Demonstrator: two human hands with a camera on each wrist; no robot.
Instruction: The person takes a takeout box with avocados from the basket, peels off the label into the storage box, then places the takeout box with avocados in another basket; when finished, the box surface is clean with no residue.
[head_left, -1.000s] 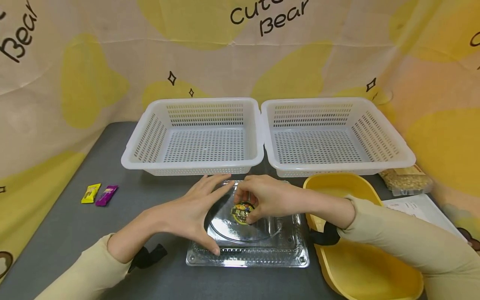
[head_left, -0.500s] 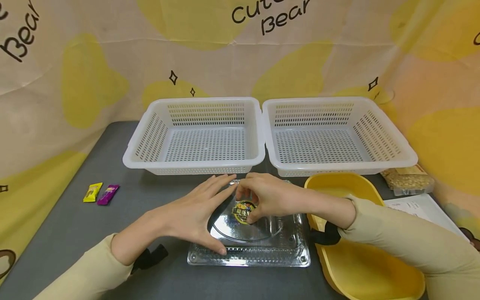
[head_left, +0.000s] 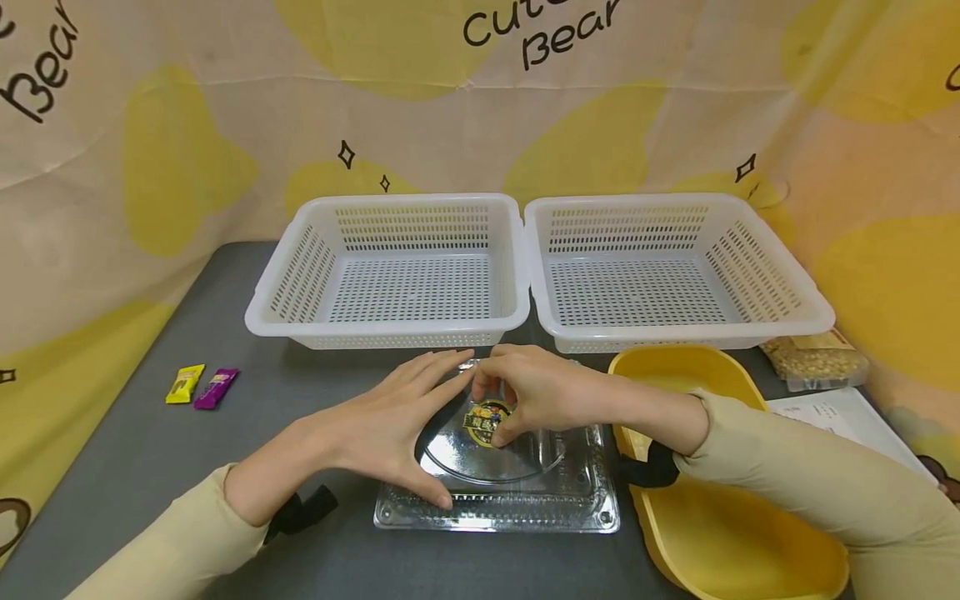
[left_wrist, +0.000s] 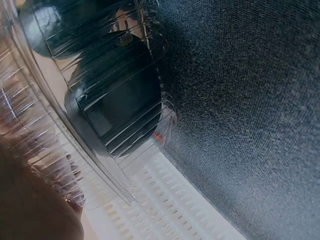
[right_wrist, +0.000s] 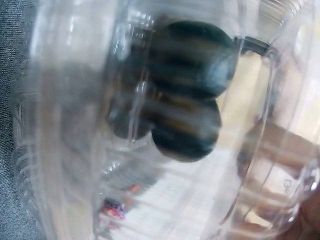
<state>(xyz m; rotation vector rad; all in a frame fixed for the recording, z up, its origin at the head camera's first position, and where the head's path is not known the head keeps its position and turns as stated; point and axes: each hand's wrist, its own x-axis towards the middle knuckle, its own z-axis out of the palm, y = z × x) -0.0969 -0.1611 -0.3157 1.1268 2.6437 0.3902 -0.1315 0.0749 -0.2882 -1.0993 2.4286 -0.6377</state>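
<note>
A clear plastic clamshell box point(head_left: 480, 517) lies on the dark table, its lid bearing a round yellow-and-black sticker point(head_left: 487, 421). Through its walls dark rounded things point(left_wrist: 120, 95) show in the left wrist view, and several dark round shapes point(right_wrist: 187, 130) in the right wrist view. My left hand point(head_left: 386, 433) spreads over the box's left part, thumb toward the front edge and straight fingers toward the back. My right hand point(head_left: 543, 392) reaches over the lid with bent fingers, thumb tip at the sticker's right edge and fingertips close at its upper edge.
Two white baskets point(head_left: 390, 328) point(head_left: 686, 331) stand side by side behind the box. A yellow tray point(head_left: 738, 525) lies to the right under my right forearm. Yellow and purple wrapped sweets point(head_left: 185, 384) point(head_left: 217, 388) lie at left; a bag of grains point(head_left: 817, 364) and white sheet point(head_left: 840, 421) at right.
Over the first half second the view shifts slightly and my left hand's thumb moves a little to the right. Since then both hands and the box look still.
</note>
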